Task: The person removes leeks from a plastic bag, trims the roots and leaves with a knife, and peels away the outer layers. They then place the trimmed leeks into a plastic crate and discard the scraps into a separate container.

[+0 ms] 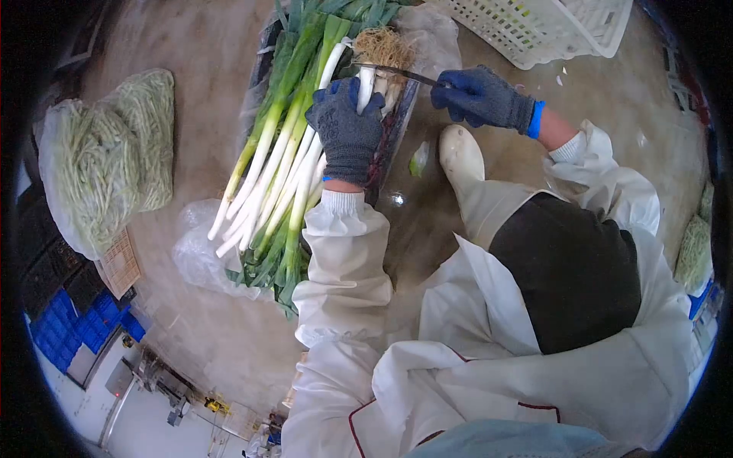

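Observation:
Long leeks (271,145) with white stems and green leaves lie in a heap on a dark tray. My left hand (347,126), in a grey-blue glove, is closed on a white leek stem (366,88) at the heap's right side. My right hand (485,97), gloved alike, grips the handle of a knife (408,74). The thin, dark blade reaches left across that stem, just below a tangle of brown roots (384,47). More root ends lie beside it, partly hidden by the blade and my left hand.
A white perforated crate (534,30) stands at the upper right. Bagged green vegetables (111,156) lie at the left, on the floor. Clear plastic (210,248) spreads below the leeks. A white boot (462,156) and a leaf scrap (418,159) are right of the tray.

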The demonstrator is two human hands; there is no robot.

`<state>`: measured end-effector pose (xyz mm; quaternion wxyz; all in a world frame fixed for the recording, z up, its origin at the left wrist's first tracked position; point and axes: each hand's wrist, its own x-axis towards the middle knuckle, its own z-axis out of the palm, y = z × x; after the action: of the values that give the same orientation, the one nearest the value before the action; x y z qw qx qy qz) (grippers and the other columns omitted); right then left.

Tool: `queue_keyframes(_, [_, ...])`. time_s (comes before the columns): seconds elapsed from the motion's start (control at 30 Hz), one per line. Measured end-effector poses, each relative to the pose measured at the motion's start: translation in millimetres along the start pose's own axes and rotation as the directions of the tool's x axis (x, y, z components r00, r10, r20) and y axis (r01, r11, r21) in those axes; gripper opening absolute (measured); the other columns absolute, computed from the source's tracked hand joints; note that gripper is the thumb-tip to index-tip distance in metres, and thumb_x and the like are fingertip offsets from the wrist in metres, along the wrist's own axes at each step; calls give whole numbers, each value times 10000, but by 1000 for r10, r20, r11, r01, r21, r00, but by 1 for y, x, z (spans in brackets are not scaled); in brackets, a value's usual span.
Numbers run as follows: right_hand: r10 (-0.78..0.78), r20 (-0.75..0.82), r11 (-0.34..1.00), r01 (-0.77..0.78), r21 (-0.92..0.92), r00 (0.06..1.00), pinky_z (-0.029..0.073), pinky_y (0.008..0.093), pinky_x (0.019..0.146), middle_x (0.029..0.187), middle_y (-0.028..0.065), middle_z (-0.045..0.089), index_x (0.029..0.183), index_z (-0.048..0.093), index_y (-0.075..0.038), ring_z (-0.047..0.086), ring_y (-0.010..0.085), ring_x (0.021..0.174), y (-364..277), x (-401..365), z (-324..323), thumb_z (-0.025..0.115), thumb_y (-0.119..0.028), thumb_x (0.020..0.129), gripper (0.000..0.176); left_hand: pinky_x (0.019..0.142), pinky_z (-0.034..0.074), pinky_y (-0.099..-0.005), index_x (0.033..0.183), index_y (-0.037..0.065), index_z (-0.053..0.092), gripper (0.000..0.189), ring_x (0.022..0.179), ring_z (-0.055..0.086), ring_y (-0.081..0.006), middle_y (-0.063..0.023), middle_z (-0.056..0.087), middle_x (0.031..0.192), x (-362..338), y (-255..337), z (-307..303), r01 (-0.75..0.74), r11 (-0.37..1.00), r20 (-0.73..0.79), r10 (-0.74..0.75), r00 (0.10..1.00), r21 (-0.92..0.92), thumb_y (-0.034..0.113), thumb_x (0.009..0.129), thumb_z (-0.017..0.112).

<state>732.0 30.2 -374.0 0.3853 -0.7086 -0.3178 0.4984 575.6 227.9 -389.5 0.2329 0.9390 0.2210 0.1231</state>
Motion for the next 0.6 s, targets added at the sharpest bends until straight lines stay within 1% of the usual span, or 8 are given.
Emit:
queue_keyframes(0.13, [-16, 16, 999, 16, 34, 1000, 511, 291, 530, 686, 53, 636, 974, 650, -65, 610, 120, 567, 11, 3, 8, 532, -351, 966, 309, 804, 382, -480, 963, 91, 667, 308, 952, 558, -338, -88, 632, 967, -4, -3, 4, -65, 997, -56, 64, 996, -28, 296, 739, 719])
queue_keyframes(0.23, [-67, 34, 952, 75, -298, 997, 468, 241, 476, 690, 51, 617, 995, 637, -66, 568, 83, 549, 10, 22, 16, 503, -305, 979, 274, 829, 385, -480, 974, 87, 663, 319, 965, 554, -345, -105, 631, 975, -9, 12, 7, -186, 978, -72, 180, 981, -91, 298, 742, 722])
queue_keyframes(0.27, [-77, 7, 967, 76, -243, 997, 475, 242, 480, 692, 55, 622, 998, 637, -67, 577, 87, 552, 12, 29, 19, 506, -308, 977, 276, 838, 386, -480, 977, 86, 661, 322, 971, 553, -348, -111, 631, 977, -11, 18, 8, -236, 965, -80, 227, 971, -117, 298, 743, 723])
queue_keyframes(0.3, [-84, -19, 980, 79, -185, 996, 483, 244, 484, 695, 59, 627, 1001, 637, -67, 586, 91, 554, 15, 37, 24, 509, -312, 976, 277, 871, 384, -478, 1060, 78, 646, 402, 1014, 547, -348, -132, 627, 1053, -18, 22, 8, -156, 986, -37, 155, 987, -49, 316, 746, 724])
queue_keyframes(0.4, [-74, -54, 991, 68, -116, 996, 504, 272, 501, 697, 64, 643, 976, 644, -61, 615, 122, 560, 9, 37, 25, 520, -381, 967, 343, 881, 392, -472, 1119, 81, 630, 470, 1034, 535, -339, -119, 616, 1073, -19, 25, -3, -60, 993, -205, 80, 976, 102, 286, 721, 776])
queue_keyframes(0.47, [23, -79, 1000, -24, -17, 997, 501, 319, 494, 667, 76, 637, 904, 654, -49, 614, 154, 535, 15, 36, 19, 549, -479, 944, 444, 941, 376, -484, 1191, 128, 600, 526, 1135, 506, -349, -123, 576, 1219, -22, 18, -15, -59, 982, -108, 79, 991, 178, 300, 725, 774])
queue_keyframes(0.53, [133, -93, 980, -117, 160, 987, 468, 261, 460, 678, 41, 628, 943, 654, -61, 575, 112, 511, 20, 33, 10, 532, -425, 966, 385, 960, 372, -486, 1196, 156, 604, 528, 1150, 511, -348, -122, 569, 1247, -28, 1, -21, -83, 937, -67, 112, 991, 340, 323, 725, 774])
queue_keyframes(0.6, [195, -92, 958, -170, 231, 977, 440, 229, 434, 676, 24, 617, 954, 655, -70, 543, 88, 488, 21, 29, 6, 528, -405, 976, 359, 978, 362, -511, 1196, 177, 608, 518, 1146, 528, -351, -121, 565, 1269, -22, -27, -27, -103, 956, -41, 119, 992, 276, 326, 728, 774])
